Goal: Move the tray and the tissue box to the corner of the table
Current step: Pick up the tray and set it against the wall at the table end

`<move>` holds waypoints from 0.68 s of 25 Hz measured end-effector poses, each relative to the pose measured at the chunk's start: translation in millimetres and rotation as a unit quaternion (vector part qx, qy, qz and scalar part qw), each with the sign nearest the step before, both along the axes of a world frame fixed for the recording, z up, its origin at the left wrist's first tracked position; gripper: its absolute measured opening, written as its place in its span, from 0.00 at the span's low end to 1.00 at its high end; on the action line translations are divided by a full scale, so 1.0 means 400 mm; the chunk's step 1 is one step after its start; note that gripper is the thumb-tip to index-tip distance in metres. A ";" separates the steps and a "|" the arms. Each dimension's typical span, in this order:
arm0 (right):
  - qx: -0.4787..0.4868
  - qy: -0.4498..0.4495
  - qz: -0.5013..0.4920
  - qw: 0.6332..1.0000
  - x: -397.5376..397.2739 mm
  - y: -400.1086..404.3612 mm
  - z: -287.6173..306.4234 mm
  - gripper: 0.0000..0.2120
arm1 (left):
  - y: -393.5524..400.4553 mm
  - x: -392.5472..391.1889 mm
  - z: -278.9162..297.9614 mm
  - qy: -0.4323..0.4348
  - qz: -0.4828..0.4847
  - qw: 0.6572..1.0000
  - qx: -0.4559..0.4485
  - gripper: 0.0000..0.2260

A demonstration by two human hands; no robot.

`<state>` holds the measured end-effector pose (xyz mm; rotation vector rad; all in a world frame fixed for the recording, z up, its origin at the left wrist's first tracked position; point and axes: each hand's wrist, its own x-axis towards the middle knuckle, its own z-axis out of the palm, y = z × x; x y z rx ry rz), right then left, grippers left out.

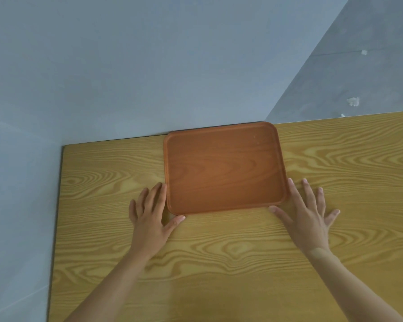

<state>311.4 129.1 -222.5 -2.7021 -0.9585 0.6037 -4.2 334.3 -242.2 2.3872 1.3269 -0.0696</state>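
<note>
From the head camera I see a yellow wood-grain table (219,263) pushed against grey walls, with its far left corner (64,146) in view. A brown tray (223,168) lies flat on the table, its far edge flush with the table's back edge. It sits straight ahead of both hands, well to the right of that corner, with bare tabletop between.

The tray's long axis appears to run away from me, front to back (the wide lens bends shapes, so I hold this loosely).

My left hand (149,214) lies flat and spread at the tray's near left corner, fingers alongside the left rim and thumb by the near edge. My right hand (308,214) mirrors it at the near right corner, also flat with fingers splayed. Neither hand grips anything; I cannot tell whether they press the rim or rest just beside it.

Both hands are equally near the tray. I judge the coming move is a slide to the left, with the right hand pushing.

The tissue box is not in view.
</note>
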 end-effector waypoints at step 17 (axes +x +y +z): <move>-0.130 0.070 0.019 0.989 -0.051 -0.029 0.102 0.40 | -0.021 -0.016 0.119 0.144 -0.017 0.984 -0.104 0.35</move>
